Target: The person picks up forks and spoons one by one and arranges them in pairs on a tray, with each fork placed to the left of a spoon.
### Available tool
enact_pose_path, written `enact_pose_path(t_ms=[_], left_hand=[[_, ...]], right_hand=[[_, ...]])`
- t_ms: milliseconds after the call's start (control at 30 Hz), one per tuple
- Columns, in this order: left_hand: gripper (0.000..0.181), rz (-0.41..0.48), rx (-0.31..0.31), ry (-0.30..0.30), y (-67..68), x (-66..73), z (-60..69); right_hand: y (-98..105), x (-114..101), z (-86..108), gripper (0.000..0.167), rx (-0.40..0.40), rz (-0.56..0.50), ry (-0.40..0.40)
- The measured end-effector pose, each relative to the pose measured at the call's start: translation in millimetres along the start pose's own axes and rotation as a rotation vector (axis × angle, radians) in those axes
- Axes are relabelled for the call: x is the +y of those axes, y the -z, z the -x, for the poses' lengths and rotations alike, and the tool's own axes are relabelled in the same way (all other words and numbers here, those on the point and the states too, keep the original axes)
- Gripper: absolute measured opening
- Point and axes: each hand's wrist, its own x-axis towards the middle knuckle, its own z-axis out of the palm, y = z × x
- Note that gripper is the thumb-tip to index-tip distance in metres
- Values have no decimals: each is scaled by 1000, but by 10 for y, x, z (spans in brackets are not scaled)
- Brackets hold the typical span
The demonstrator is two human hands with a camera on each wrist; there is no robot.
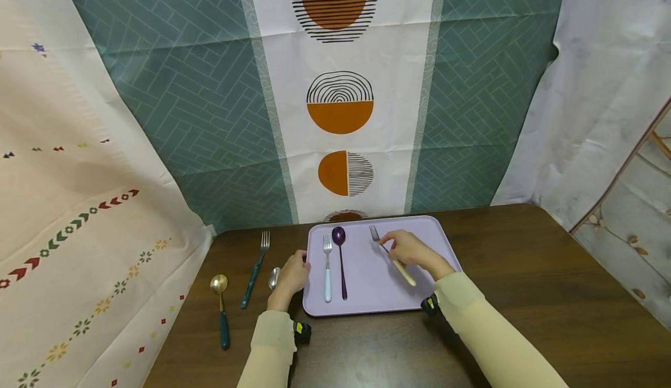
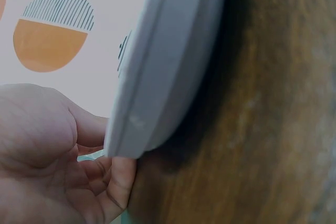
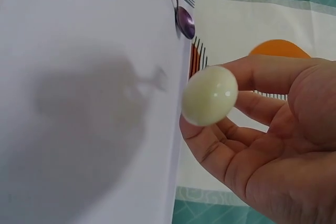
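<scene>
On the lilac tray (image 1: 367, 289), my right hand (image 1: 416, 250) pinches a fork with a cream handle (image 1: 404, 273). The rounded handle end (image 3: 210, 95) points at the right wrist camera, with the tines showing behind it. My left hand (image 1: 292, 274) holds the tray's left edge; the left wrist view shows thumb and fingers around the rim (image 2: 142, 93). Left of the held fork lie a purple spoon (image 1: 338, 236) and a fork with a pale blue handle (image 1: 328, 286). Another spoon (image 1: 274, 278), partly hidden by my left hand, lies beside the tray.
Farther left on the wooden table (image 1: 524, 295) lie a fork with a dark green handle (image 1: 253, 280) and a gold spoon with a green handle (image 1: 223, 324). A patterned cloth (image 1: 346, 114) hangs behind the table, and more cloth hangs on both sides.
</scene>
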Motion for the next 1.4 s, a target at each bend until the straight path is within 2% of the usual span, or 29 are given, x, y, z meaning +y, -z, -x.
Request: enact_pose_path(t_ms=[267, 500, 1167, 1400], left_hand=[[39, -2, -4, 0, -4, -4, -2], [39, 4, -6, 6, -19, -16, 1], [40, 13, -10, 17, -17, -19, -4], [39, 12, -11, 19, -20, -24, -8]], right_hand=[[-85, -8, -96, 45, -9, 30, -22], [-171, -12, -158, 48, 11, 125, -64], [-375, -104, -289, 47, 7, 152, -118], [-436, -150, -322, 47, 17, 124, -122]])
